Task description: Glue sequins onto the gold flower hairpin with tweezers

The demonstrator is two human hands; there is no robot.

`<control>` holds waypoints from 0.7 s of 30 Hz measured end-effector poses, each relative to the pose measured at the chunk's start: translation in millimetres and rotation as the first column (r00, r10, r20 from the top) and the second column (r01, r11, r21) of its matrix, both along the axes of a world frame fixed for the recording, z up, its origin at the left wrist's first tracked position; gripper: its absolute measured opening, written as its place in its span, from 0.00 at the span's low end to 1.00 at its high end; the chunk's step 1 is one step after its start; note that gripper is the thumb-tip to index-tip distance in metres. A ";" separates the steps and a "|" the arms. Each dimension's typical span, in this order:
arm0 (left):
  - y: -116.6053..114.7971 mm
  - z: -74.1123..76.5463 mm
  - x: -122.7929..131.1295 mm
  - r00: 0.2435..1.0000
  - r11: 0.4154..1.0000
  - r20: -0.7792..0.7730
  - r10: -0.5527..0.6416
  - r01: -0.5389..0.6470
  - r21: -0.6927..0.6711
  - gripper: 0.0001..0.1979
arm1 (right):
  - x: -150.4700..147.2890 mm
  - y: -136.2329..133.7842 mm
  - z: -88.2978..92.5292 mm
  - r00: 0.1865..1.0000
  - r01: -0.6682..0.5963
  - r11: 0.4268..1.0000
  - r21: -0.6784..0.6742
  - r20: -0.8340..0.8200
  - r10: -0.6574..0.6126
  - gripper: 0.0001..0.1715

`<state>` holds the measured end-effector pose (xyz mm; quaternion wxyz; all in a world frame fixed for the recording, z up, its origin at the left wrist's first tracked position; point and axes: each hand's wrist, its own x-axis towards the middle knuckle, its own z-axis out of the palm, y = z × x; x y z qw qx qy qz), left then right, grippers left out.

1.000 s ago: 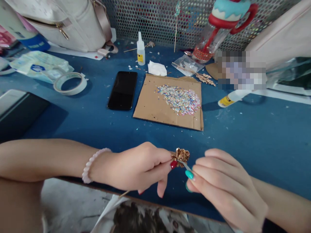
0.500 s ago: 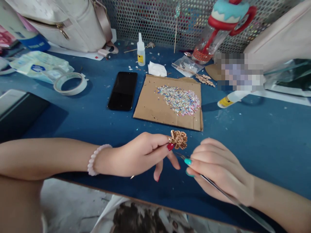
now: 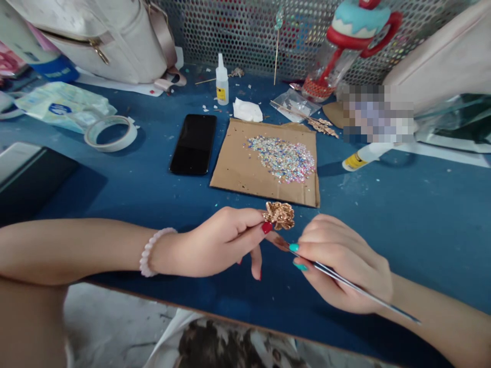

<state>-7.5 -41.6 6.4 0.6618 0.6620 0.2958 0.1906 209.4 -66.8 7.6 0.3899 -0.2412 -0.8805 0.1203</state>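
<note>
- Pinching one gold ornament [image 3: 280, 215] in thumb and forefinger, our left hand [image 3: 215, 248] sits at 6 o'clock over the blue surface [image 3: 402, 214].
- Our right hand [image 3: 345, 263], at its 3 o'clock, grips one thin metal tool [image 3: 360, 290], tip near the ornament.
- At 12 o'clock we count one cardboard sheet [image 3: 238, 174], one phone [image 3: 194, 144] and two glues: an upright bottle [image 3: 221, 82] and a lying bottle [image 3: 362, 157].

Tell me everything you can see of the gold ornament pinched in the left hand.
The gold ornament is a small, shiny, metallic-looking piece with crinkled, petal-like folds, roughly flower-shaped. The left hand pinches its left edge between thumb and forefinger, holding it over the blue table, just in front of the cardboard sheet. The right hand sits close beside it, gripping a thin metal tool whose tip points toward the ornament's underside; whether the tip touches it cannot be told.
</note>
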 end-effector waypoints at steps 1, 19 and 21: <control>-0.1 0.4 0.2 1.000 1.000 -0.001 0.000 0.000 -0.001 0.14 | 0.2 -0.1 -0.2 1.000 0.005 1.000 0.006 -0.002 -0.005 0.05; 2.6 3.1 1.4 0.999 1.000 -0.032 -0.002 0.002 0.004 0.09 | 1.4 1.0 5.0 0.999 -0.022 0.996 0.090 -0.033 0.025 0.05; 3.5 3.6 2.0 0.997 0.998 -0.070 -0.014 0.018 0.060 0.08 | 1.6 0.7 6.1 0.999 -0.040 0.995 0.087 -0.018 0.042 0.04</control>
